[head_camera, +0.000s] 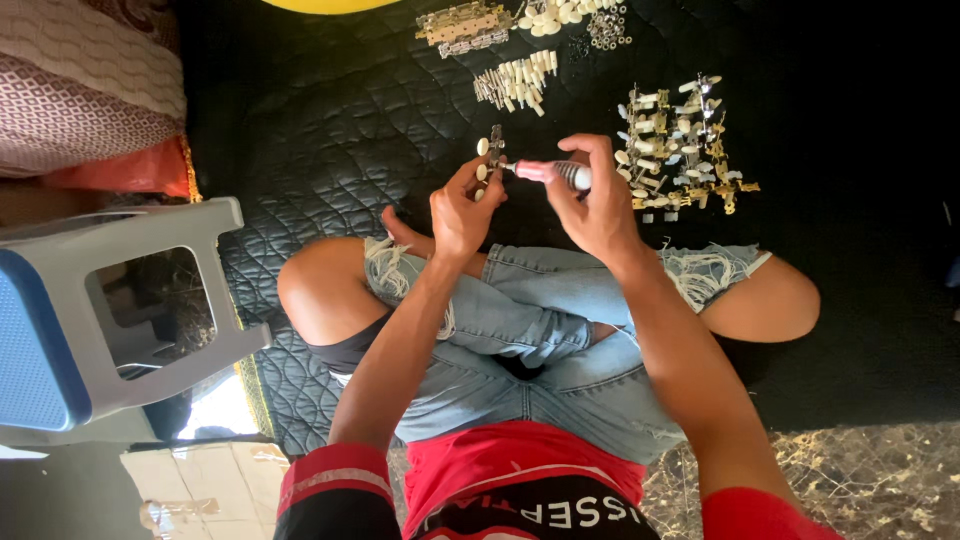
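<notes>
I sit cross-legged on a black quilted mat (330, 110). My left hand (462, 212) pinches a small metal tuning-peg assembly with white knobs (490, 155), held upright. My right hand (592, 200) grips a pink-handled screwdriver (545, 172), its tip pointing left against the assembly. Both hands hover above my knees, close together.
A heap of finished brass and white peg assemblies (680, 150) lies right of my hands. Loose white pegs (515, 82), a metal strip stack (462, 25) and small washers (606, 25) lie farther out. A grey and blue plastic stool (100, 310) stands at left, next to patterned cushions (80, 80).
</notes>
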